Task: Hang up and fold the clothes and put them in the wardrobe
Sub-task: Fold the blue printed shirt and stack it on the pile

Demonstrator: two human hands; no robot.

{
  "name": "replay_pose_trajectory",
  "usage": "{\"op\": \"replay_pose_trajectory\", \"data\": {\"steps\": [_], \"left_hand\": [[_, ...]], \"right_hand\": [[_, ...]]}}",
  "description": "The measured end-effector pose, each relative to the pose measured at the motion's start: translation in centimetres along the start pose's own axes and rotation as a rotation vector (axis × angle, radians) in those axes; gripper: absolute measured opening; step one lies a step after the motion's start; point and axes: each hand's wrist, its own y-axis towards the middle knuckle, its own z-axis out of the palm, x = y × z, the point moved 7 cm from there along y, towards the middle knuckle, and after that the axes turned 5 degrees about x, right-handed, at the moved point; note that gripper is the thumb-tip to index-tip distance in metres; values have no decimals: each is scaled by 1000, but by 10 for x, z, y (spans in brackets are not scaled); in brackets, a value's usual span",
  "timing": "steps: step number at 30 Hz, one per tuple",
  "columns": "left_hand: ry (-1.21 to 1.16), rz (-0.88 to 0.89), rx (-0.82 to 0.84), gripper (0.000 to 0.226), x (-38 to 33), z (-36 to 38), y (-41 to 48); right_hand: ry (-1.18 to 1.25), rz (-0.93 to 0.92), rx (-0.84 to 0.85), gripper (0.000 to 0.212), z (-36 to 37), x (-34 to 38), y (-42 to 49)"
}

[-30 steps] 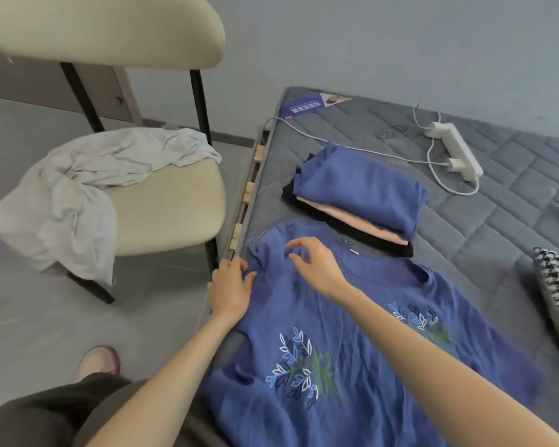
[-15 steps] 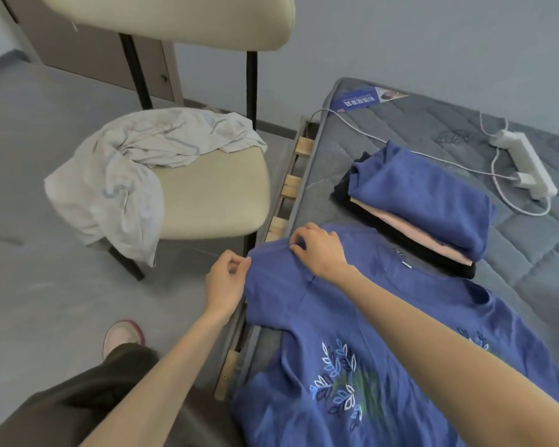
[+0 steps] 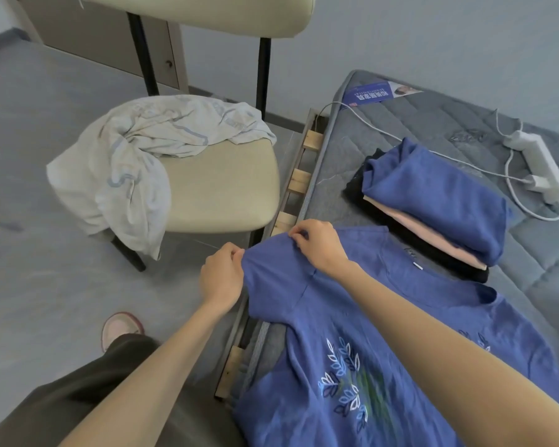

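A blue T-shirt with a leaf print (image 3: 362, 321) lies spread on the grey mattress (image 3: 439, 124), its sleeve at the mattress's left edge. My left hand (image 3: 221, 277) pinches the sleeve's outer corner just off the edge. My right hand (image 3: 318, 241) pinches the sleeve's upper hem a little further in. Behind the shirt sits a folded pile (image 3: 433, 204): blue on top, pink in the middle, black at the bottom. A crumpled white garment (image 3: 133, 162) hangs over a cream chair (image 3: 220, 185) to the left.
A white power strip (image 3: 541, 169) with its cable lies on the mattress at the far right. A blue leaflet (image 3: 378, 95) rests at the mattress's far corner. Wooden bed slats (image 3: 299, 180) show between chair and mattress. My shoe (image 3: 120, 327) is on the grey floor.
Both hands went from resting flat on the shirt to pinching the sleeve's edge and drawing it out leftward. The view has swung left, showing more of the chair.
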Motion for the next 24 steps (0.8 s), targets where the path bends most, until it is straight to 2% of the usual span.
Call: {"op": "replay_pose_trajectory", "data": {"steps": [4, 9, 11, 14, 17, 19, 20, 22, 24], "left_hand": [[32, -124, 13, 24, 6, 10, 8], [-76, -190, 187, 28, 7, 34, 9], [-237, -274, 278, 36, 6, 47, 5], [-490, -493, 469, 59, 2, 72, -10], [-608, -586, 559, 78, -5, 86, -14], [-706, -619, 575, 77, -9, 94, -10], [-750, -633, 563, 75, -10, 96, -7], [-818, -618, 456, 62, -8, 97, 3], [-862, -521, 310, 41, -8, 91, 14]], "right_hand": [[123, -7, -61, 24, -18, -18, -20], [142, 113, -221, 25, -48, -65, -48], [158, 271, -282, 29, -56, -90, -53], [246, 608, -271, 42, -56, -125, -63], [222, 771, -234, 43, -59, -140, -66], [228, 803, -184, 21, -58, -147, -63], [240, 808, -155, 20, -56, -150, -61], [266, 805, -149, 37, -55, -154, -57], [287, 768, -195, 41, -58, -154, -50]]}}
